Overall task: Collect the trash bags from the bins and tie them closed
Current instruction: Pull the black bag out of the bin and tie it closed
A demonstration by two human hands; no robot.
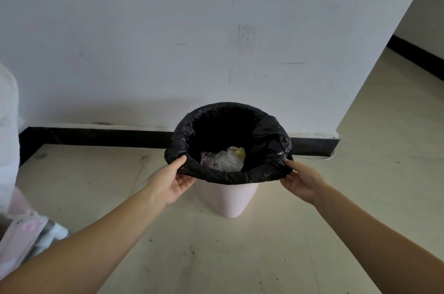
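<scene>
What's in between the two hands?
In the head view, the near rim of the black trash bag stretches between the left hand and right hand, over the pink bin.

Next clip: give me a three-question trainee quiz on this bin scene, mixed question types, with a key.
1. True or false: the black trash bag is already tied closed.
2. Which hands grip the bag's folded rim? A) left hand only B) right hand only C) both
3. Fill in: the bag lines a pale ____ bin on the floor.

Key: 1 false, its mouth is open, with crumpled plastic showing inside; 2 C; 3 pink.
</scene>
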